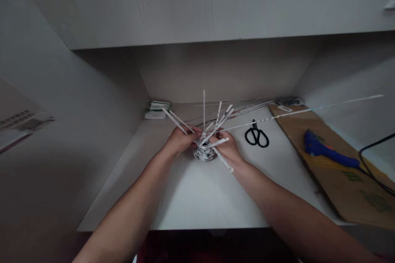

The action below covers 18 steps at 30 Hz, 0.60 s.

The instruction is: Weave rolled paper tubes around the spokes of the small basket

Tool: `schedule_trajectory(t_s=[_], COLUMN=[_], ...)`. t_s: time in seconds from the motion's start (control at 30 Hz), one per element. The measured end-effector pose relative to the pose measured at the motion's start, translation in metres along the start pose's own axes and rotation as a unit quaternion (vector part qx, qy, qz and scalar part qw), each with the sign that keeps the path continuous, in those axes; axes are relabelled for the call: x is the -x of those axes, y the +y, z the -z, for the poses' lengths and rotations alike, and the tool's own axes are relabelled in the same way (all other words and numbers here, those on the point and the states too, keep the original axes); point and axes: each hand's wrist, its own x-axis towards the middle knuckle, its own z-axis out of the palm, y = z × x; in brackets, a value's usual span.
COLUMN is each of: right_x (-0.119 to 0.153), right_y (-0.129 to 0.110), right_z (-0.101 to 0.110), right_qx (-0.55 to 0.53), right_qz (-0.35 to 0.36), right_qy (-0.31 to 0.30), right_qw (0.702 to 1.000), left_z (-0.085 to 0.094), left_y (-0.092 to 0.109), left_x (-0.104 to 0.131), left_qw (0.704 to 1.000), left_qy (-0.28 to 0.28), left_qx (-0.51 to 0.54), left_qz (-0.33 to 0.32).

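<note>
A small basket (204,154) woven from rolled paper tubes rests on the white tabletop, with several upright paper tubes (204,109) fanning out of its rim. On its left side my left hand (182,139) is closed, thumb and fingers gripping the rim. My right hand (227,147) closes round the opposite side, its fingers partly hidden behind the tubes. One long paper tube (296,111) runs from near my right fingers far out to the right. Exactly which tube each hand pinches is hard to make out.
Black-handled scissors (257,136) lie to the right. Beyond them a blue glue gun (330,154) with a black cord sits on a cardboard sheet (333,181). Loose paper tubes (247,108) lie along the back, a white packet (157,109) at back left. A shelf (216,8) overhangs.
</note>
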Motion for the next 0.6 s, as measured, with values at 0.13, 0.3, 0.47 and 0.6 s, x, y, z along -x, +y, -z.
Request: schedule_trajectory(t_s=[0.13,0.3,0.47,0.6], right_x=[0.0024,0.0062,0.0051,0.0017], right_y=[0.0026,0.0041,0.0037,0.0053], right_z=[-0.0021,-0.0027,-0.0027,-0.0008], right_qx=[0.006,-0.021,-0.008,-0.014], right_qz=[0.018,0.028,0.017,0.014], right_qy=[-0.018,-0.063,-0.068,-0.067], right_qw=[1.0,0.997,0.997,0.998], left_z=[-0.0007,-0.005,-0.0062,-0.0046], left_y=[-0.0031,-0.0012,-0.0026,-0.0045], left_x=[-0.0001,0.0031,0.002,0.0019], left_qw=[0.998,0.998,0.998,0.996], left_qy=[0.013,0.036,0.032,0.012], left_qx=[-0.042,-0.022,-0.021,-0.059], left_qz=[-0.033,-0.036,-0.045,-0.068])
